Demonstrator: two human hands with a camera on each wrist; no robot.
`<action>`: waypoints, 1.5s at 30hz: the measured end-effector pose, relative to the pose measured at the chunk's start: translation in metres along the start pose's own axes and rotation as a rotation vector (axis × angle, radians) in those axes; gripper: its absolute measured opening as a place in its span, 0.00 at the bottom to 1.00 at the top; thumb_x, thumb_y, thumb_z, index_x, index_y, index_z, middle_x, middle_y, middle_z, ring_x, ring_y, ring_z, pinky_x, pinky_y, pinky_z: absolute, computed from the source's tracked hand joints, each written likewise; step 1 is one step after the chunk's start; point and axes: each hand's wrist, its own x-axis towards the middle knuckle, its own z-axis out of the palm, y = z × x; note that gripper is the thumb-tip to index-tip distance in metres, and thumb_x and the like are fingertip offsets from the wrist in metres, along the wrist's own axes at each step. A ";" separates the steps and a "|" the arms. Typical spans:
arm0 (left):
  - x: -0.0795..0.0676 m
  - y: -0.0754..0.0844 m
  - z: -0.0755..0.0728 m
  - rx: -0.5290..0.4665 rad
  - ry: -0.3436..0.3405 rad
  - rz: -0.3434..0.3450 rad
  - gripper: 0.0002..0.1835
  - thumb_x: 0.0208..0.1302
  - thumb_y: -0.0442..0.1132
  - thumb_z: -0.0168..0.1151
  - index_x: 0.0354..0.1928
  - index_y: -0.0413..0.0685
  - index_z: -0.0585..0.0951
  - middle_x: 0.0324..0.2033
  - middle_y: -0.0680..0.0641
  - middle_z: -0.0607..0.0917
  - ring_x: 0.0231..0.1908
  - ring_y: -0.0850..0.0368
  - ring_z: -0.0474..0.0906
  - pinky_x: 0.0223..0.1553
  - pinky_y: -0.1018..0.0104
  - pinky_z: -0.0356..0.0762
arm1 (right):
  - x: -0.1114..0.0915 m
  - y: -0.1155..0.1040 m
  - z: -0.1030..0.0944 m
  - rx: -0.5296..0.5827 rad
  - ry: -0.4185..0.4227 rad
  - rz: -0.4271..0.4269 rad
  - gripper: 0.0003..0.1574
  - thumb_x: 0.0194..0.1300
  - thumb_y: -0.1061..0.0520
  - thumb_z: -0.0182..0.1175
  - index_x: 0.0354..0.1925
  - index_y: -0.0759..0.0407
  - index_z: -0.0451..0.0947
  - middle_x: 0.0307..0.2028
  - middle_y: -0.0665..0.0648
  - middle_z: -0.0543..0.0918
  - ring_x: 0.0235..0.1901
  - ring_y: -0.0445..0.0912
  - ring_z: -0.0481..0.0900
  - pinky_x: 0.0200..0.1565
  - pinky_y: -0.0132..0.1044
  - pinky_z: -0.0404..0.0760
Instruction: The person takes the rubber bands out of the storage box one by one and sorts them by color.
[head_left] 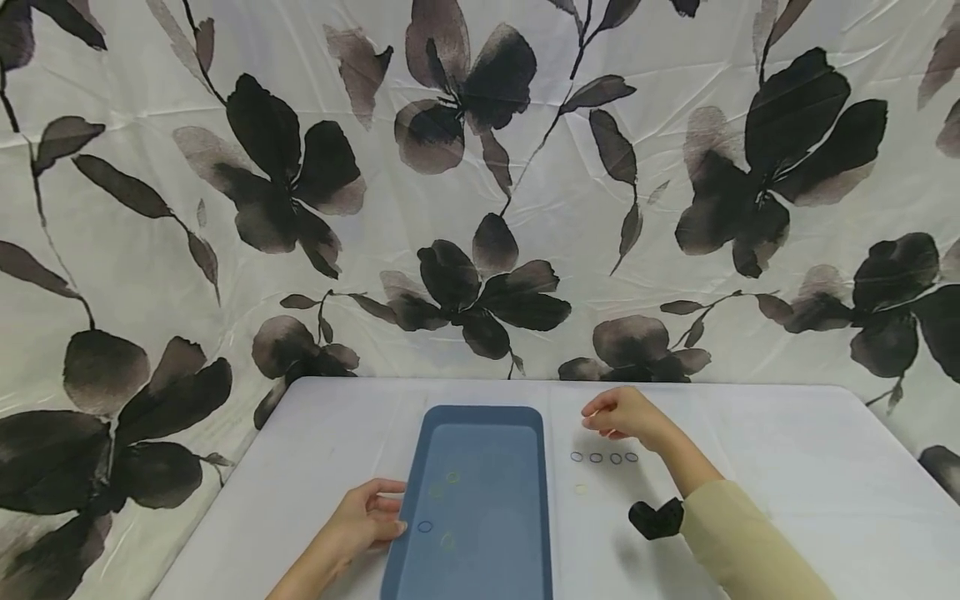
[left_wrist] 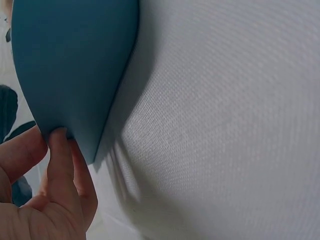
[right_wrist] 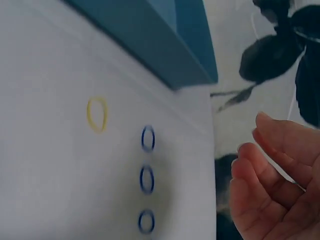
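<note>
My left hand point(head_left: 362, 518) holds the left rim of a blue rectangular tray point(head_left: 542, 500); in the left wrist view its fingers point(left_wrist: 61, 150) pinch the tray's edge. Inside the tray lie one thin blue ring point(head_left: 425, 527) and three yellow rings, among them a yellow ring point(head_left: 453, 477) toward the back. Right of the tray, my right hand point(head_left: 626, 415) hovers over the table with fingers loosely bent and nothing between them. Just in front of it, several blue rings point(head_left: 596, 458) form a row. A single yellow ring point(right_wrist: 97, 114) lies apart from that row, nearer the front.
A black heart-shaped piece point(head_left: 654, 520) shows beside my right sleeve point(head_left: 738, 533). White cloth covers the table point(head_left: 810, 467), and a white curtain with dark flowers point(head_left: 480, 200) hangs behind its back edge.
</note>
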 end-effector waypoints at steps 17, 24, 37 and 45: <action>0.000 -0.003 -0.003 -0.010 -0.029 0.018 0.31 0.47 0.20 0.64 0.56 0.27 0.67 0.37 0.41 0.77 0.31 0.56 0.77 0.31 0.59 0.80 | 0.020 -0.031 0.073 0.103 -0.201 -0.143 0.15 0.52 0.69 0.65 0.38 0.78 0.78 0.17 0.50 0.75 0.19 0.39 0.70 0.25 0.32 0.75; 0.002 -0.004 -0.004 -0.010 -0.041 0.023 0.31 0.47 0.21 0.65 0.56 0.28 0.67 0.37 0.42 0.77 0.31 0.56 0.77 0.31 0.60 0.79 | 0.022 -0.034 0.102 0.090 -0.217 -0.154 0.13 0.51 0.69 0.66 0.37 0.75 0.79 0.19 0.53 0.79 0.20 0.40 0.73 0.27 0.34 0.78; 0.000 -0.004 -0.004 -0.021 -0.042 0.026 0.31 0.48 0.20 0.64 0.57 0.28 0.67 0.38 0.41 0.77 0.32 0.56 0.78 0.32 0.59 0.80 | 0.026 -0.031 0.144 -0.015 -0.100 -0.232 0.08 0.50 0.68 0.68 0.32 0.69 0.82 0.16 0.51 0.77 0.15 0.38 0.70 0.20 0.30 0.71; -0.001 -0.003 -0.003 -0.025 -0.030 0.024 0.31 0.47 0.20 0.64 0.56 0.28 0.67 0.38 0.41 0.77 0.33 0.54 0.79 0.32 0.59 0.80 | 0.029 -0.025 0.167 -0.109 -0.009 -0.329 0.05 0.46 0.67 0.70 0.26 0.65 0.83 0.16 0.50 0.78 0.17 0.35 0.68 0.20 0.27 0.67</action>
